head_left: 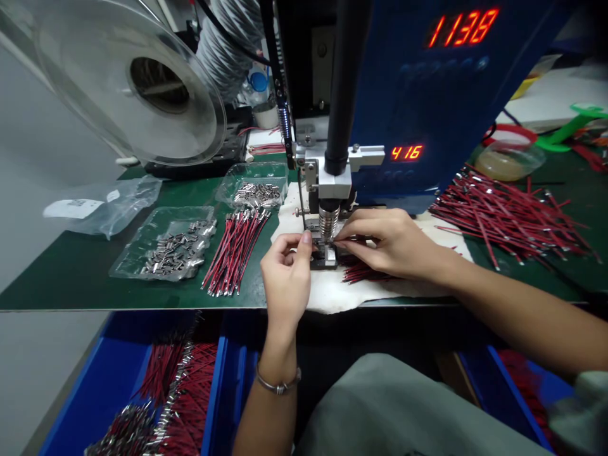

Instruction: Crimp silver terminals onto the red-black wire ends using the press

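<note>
Centrally, right hand (387, 244): thumb and forefinger nearly closed in a pinch, apparently on a thin red-and-black lead wire (365, 242), largely masked by the fingers, at the foot of the machine.

Left hand (288, 269): fingers curled, thumb tip against forefinger beside the same spot; whether anything is gripped cannot be told. Wrist with metal bracelet (279, 386).

Handling, as judged: wire very light, pliant along its insulation, probably stiffer at the metal tip; slim enough to roll between fingertips. Best hold: the insulated part just behind the tip, since a grip farther back would let it sag.

Between the hands: spring-wrapped head (329, 218) above a small metal block (330, 256).

Beneath: white cloth (332, 299), with a bunch of wires (358, 272) under the right hand.

Behind: blue bench machine (403, 82), red digits 1138 and 416.

To the left: neat bundle of tipped wires (237, 253); two clear plastic trays (124, 263) of small metal pieces (171, 253); plastic bag (130, 202); large clear reel (95, 95).

To the right: loose heap of red wires (503, 218).

Below the green tabletop (61, 272): blue bin (85, 396) with more wires (190, 392).
</note>
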Demonstrator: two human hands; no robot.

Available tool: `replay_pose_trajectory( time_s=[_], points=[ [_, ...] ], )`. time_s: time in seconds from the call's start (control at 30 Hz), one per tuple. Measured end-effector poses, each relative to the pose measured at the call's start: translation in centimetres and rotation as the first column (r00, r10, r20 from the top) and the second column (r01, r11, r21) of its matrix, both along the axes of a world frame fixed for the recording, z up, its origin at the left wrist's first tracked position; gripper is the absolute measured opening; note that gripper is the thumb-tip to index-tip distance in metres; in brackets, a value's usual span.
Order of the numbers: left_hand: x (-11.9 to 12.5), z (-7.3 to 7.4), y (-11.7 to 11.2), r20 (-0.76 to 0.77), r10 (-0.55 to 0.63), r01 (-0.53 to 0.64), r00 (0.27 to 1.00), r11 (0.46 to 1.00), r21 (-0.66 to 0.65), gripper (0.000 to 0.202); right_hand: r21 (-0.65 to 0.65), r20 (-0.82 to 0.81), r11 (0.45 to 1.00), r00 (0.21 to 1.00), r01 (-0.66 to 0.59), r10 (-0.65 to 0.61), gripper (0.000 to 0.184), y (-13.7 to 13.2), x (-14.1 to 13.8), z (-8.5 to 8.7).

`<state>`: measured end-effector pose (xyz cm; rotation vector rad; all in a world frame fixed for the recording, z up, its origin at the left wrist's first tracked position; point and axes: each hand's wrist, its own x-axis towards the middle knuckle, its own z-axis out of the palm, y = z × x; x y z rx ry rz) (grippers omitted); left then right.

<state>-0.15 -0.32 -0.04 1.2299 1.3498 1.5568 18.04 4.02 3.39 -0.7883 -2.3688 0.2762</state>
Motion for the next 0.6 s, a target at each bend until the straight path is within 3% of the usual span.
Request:
replay_pose_trajectory(
  time_s=[0.6],
  points=[
    [0.06, 0.01, 0.04, 0.076, 0.022, -0.021, 0.997, 1.000, -0.008, 0.041, -0.014, -0.007, 1.000, 1.000, -0.012, 0.011, 0.012, 0.14, 0.10, -0.14]
  ],
)
